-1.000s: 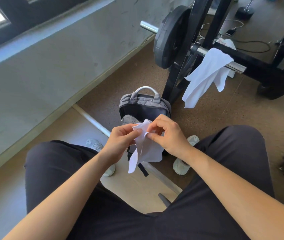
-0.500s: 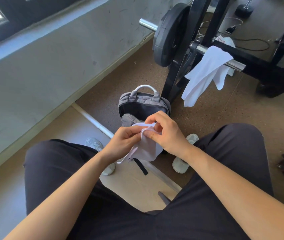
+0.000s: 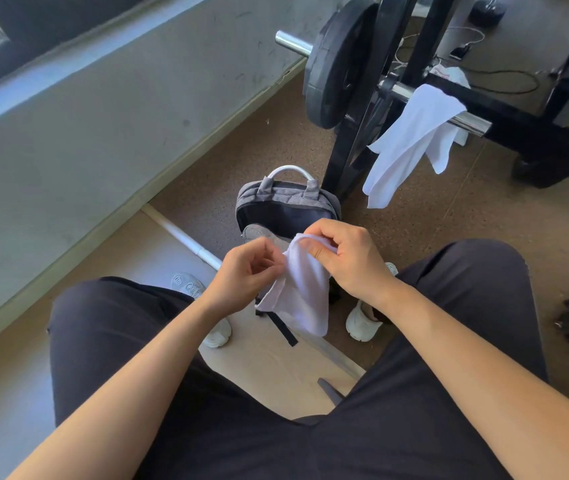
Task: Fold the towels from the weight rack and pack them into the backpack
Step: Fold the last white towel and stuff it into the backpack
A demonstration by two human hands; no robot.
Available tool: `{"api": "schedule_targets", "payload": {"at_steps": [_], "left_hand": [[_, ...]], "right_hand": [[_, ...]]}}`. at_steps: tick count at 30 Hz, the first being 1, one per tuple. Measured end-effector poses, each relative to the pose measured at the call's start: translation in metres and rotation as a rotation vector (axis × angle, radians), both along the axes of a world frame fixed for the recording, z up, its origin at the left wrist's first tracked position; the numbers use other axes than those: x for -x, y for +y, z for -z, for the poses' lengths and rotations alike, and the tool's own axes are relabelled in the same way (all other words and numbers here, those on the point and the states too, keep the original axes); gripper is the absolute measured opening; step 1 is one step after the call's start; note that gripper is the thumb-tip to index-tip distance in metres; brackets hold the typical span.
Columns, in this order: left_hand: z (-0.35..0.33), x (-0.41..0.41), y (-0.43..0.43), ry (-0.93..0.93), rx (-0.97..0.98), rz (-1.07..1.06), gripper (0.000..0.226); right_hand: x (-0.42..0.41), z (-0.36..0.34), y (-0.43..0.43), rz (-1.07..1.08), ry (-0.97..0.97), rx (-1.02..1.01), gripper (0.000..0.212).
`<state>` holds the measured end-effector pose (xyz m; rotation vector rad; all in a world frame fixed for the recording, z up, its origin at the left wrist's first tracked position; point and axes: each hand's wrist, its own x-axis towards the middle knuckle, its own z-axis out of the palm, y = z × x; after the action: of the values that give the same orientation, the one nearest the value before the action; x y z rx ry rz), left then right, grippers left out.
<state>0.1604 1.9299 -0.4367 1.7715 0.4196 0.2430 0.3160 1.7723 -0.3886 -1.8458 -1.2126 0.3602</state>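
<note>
Towel (image 3: 305,296) in the air above the front edge of the bench (image 3: 276,372), small, white, partly folded. Hangs between the knees, held at its top. Left hand (image 3: 246,275) curled, fingertips pinching the towel's left edge; right hand (image 3: 349,258) pinching the top fold, thumb laid over the cloth. Just beyond, on the floor, backpack (image 3: 286,206), upright and unzipped (dark inside, contents not visible), beside the foot of the weight rack (image 3: 349,157). Second towel (image 3: 411,140) draped loose and unfolded over the rack's chrome bar (image 3: 472,122), right of the weight plate (image 3: 331,60).
</note>
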Motion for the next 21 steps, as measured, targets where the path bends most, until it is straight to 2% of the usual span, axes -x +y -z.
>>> {"api": "schedule_targets", "payload": {"at_steps": [4,10,13,18,21], "left_hand": [[0.010,0.000,0.002,0.103,-0.152,0.061,0.029],[0.010,-0.010,-0.001,0.096,-0.274,0.125,0.042],[0.011,-0.015,-0.005,0.096,-0.278,0.196,0.038],[0.026,-0.025,-0.007,0.191,-0.401,0.298,0.021],[0.041,-0.023,-0.001,0.287,-0.456,0.280,0.026]], "right_hand": [[-0.003,-0.009,-0.005,-0.009,0.022,-0.049,0.014],[-0.010,-0.021,-0.013,-0.112,0.097,-0.009,0.018],[-0.015,-0.025,-0.017,-0.137,0.148,-0.028,0.008],[-0.027,-0.027,-0.024,-0.103,0.165,-0.019,0.008],[-0.034,-0.025,-0.027,-0.037,0.165,-0.053,0.009]]}}
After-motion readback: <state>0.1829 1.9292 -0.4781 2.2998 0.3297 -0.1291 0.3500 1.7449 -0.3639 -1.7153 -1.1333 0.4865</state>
